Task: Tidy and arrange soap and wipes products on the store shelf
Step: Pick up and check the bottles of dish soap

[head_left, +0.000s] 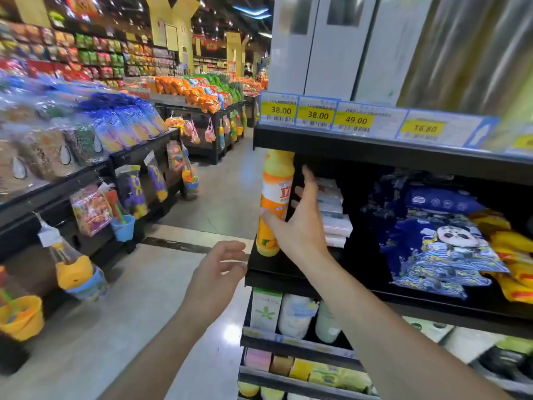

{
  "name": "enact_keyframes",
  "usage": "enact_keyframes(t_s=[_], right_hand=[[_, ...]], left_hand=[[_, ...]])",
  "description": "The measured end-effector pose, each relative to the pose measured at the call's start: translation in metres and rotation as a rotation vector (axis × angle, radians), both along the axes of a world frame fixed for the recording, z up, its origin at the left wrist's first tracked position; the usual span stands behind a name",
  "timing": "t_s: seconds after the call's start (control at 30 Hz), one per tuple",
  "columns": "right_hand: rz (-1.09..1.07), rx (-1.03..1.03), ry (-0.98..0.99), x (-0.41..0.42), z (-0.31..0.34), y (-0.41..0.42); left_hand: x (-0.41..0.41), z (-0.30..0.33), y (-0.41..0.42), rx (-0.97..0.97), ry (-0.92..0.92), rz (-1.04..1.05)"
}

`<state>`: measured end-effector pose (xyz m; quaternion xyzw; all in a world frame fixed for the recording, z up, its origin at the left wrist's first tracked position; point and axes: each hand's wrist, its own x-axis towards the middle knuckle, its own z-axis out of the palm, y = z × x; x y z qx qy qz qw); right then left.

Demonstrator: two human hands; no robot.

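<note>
You stand at the end of a store shelf (277, 264), looking down at both bare hands. Your right hand (300, 226) is wrapped around the lower body of an orange and yellow bottle (275, 197), thumb on the near side and fingers spread behind it; the index finger points up toward twelve o'clock. The bottle stands upright at the shelf's outer corner, its base close to the front edge and its cap almost under the shelf above. Your left hand (219, 272) hangs at about seven o'clock from the bottle, fingers loosely curled and apart, holding nothing, just beside the shelf edge. At three o'clock from the bottle lies a stack of white wipes packs (334, 215), and farther right are blue patterned packs (438, 243) and yellow packs (516, 249). To place the bottle well, keep it vertical, slide it inward from the corner toward the white stack, and mind the low clearance overhead. Let go only once the base sits flat and well back from the edge; a tall bottle at a corner looks easy to knock off.
</note>
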<state>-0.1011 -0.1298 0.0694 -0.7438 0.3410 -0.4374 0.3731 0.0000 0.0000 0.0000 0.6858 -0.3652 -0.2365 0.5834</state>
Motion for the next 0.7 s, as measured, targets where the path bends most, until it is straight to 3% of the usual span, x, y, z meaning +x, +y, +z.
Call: enact_keyframes(t_s=[0.37,0.7], right_hand=[[0.027,-0.125,0.057,-0.003,-0.005,-0.016],[0.304,-0.006,-0.034,-0.038,0.002,-0.008]], left_hand=[[0.002,0.006,-0.036,-0.059,-0.016,-0.020],[0.002,0.019,-0.036,-0.063,0.136,-0.382]])
